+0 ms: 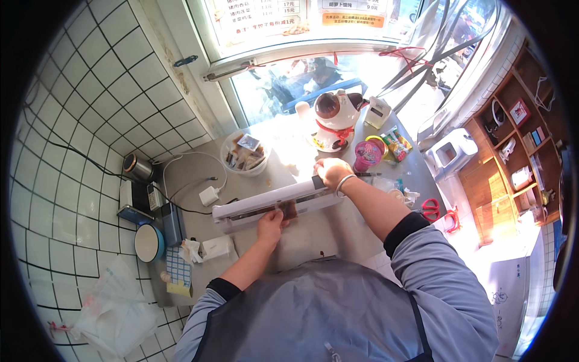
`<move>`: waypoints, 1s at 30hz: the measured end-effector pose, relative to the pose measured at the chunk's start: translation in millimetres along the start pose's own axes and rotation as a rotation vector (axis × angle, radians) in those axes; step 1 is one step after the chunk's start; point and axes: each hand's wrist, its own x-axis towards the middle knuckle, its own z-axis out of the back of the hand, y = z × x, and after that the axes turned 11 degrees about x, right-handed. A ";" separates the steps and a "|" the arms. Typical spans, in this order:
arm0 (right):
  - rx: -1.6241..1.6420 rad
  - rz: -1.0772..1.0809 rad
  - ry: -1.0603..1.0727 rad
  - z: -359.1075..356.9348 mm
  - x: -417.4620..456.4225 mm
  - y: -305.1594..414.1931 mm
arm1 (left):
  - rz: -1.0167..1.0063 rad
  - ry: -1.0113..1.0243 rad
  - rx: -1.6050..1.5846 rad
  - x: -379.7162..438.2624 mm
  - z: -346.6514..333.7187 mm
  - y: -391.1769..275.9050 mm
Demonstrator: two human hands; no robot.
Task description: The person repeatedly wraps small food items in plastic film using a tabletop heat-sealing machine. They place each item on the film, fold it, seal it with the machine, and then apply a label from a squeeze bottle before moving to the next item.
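A long white vacuum bag sealer (258, 202) lies slantwise on the metal counter before me. My left hand (270, 225) pinches a small clear packet of brown sauce (288, 209) at the sealer's front edge. The packet's far end lies against the long slot under the raised lid. At the sealer's right end, my right hand (334, 173) has its fingers curled over the dark end of the lid; its fingertips are partly hidden. Beyond the sealer, a round clear plastic tub (245, 168) holds several similar brown packets.
A lucky cat figurine (334, 122), a pink cup (367, 155) and snack packets (398, 144) stand behind my right hand. Red-handled scissors (430, 210) lie at the right edge. A white charger (209, 196), cables, a blue bowl (149, 243) and tissues (219, 247) sit at left.
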 end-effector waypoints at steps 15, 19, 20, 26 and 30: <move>1.478 -0.261 -0.294 -15.3 -107.4 36.0 | -0.277 0.283 0.147 -66.5 8.8 -23.5; 1.480 -0.290 0.018 -47.2 -129.9 61.7 | -0.317 0.342 0.156 -82.4 2.4 -25.8; 1.504 -0.331 0.036 -47.7 -131.2 66.6 | -0.298 0.361 0.160 -85.5 1.4 -26.7; 1.390 -0.315 0.217 -28.8 -142.6 90.2 | -0.461 0.472 0.196 -91.8 17.1 -53.7; 0.981 -0.055 0.229 -16.8 -144.4 78.2 | -0.649 0.378 0.460 -104.8 25.7 -68.0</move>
